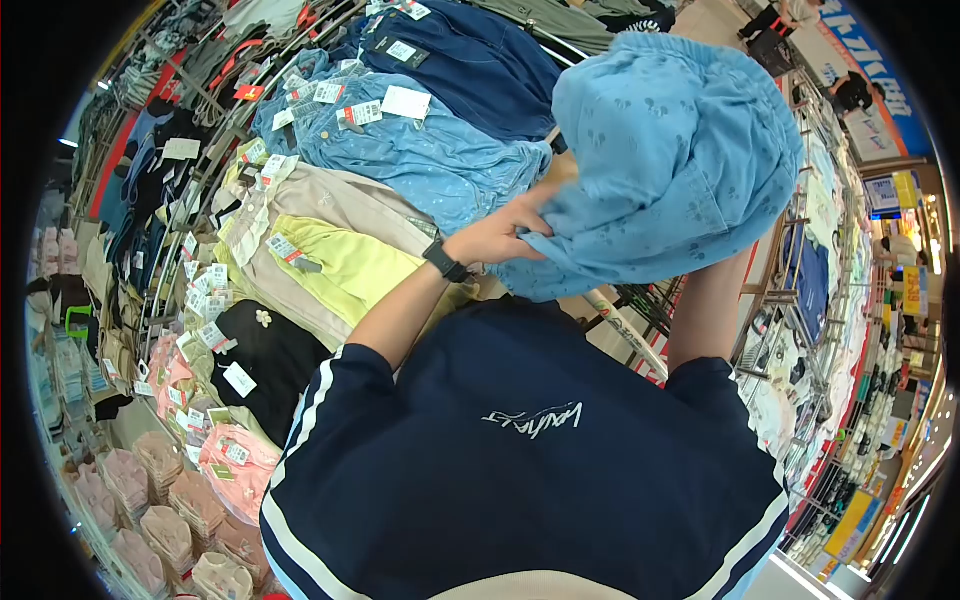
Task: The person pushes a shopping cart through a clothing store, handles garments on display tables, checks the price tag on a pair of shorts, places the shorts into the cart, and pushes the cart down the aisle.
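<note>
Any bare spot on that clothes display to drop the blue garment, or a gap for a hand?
No bare patch shows. The display is covered edge to edge: denim pieces, beige, yellow, black, pink, all tagged and overlapping. The left hand grips the light blue garment above them; the right hand is hidden behind it. Side racks are packed too.

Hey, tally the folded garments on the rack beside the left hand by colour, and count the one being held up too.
Light blue patterned fabric garment held up by the left hand: 1
Dark navy denim: 1
Light blue denim: 1
Beige: 1
Yellow: 1
Black: 1
Total: 6
</note>
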Motion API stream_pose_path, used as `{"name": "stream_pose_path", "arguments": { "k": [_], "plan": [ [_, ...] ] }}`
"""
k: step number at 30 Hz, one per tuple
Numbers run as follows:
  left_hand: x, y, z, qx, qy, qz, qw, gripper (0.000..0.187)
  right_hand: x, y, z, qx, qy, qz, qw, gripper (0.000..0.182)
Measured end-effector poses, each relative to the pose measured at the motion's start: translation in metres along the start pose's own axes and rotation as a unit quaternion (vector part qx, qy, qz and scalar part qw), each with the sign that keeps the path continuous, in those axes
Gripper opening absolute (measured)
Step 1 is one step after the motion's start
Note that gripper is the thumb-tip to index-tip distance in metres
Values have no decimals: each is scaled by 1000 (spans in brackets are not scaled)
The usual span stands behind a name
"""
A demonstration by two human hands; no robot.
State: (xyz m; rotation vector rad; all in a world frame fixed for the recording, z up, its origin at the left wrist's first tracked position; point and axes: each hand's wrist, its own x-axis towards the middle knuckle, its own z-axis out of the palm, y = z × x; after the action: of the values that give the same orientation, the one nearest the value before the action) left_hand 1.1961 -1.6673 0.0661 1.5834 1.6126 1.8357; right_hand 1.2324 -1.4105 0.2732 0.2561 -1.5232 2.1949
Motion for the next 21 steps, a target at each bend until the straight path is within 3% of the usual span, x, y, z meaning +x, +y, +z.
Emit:
{"name": "stream_pose_path", "arguments": {
  "k": [1, 4, 7, 8, 9, 12, 15, 18, 21],
  "plan": [
    [1, -3, 3, -38, -50, -27, 998, 22, -3, -1, 0, -35, 13, -7, 999, 26],
    [3, 3, 3, 40, -91, -65, 993, 26, 1, 2, -8, -142, 55, -8, 988, 24],
    [-18, 6, 1, -114, 79, -203, 969, 30, 19, 17, -29, -234, 114, 35, 965, 22],
    [-32, -3, -7, -179, 50, -275, 943, 36, 21, 24, -33, -251, 133, 47, 958, 21],
    [-36, -2, -10, -150, 42, -261, 953, 38, 21, 28, -31, -274, 163, 44, 947, 19],
    [-54, -1, -13, -88, 13, -234, 968, 46, 32, 43, -72, -160, 181, 142, 960, 20],
    [-79, -6, -26, -136, 25, -379, 915, 41, 33, 46, -95, -70, 204, 176, 960, 26],
    [-90, 8, -35, -213, 90, -350, 908, 32, 30, 45, -107, -28, 263, 207, 942, 33],
    [-110, 4, -59, -220, 33, -411, 884, 34, 21, 56, -132, 44, 318, 246, 915, 34]
  ]
}}
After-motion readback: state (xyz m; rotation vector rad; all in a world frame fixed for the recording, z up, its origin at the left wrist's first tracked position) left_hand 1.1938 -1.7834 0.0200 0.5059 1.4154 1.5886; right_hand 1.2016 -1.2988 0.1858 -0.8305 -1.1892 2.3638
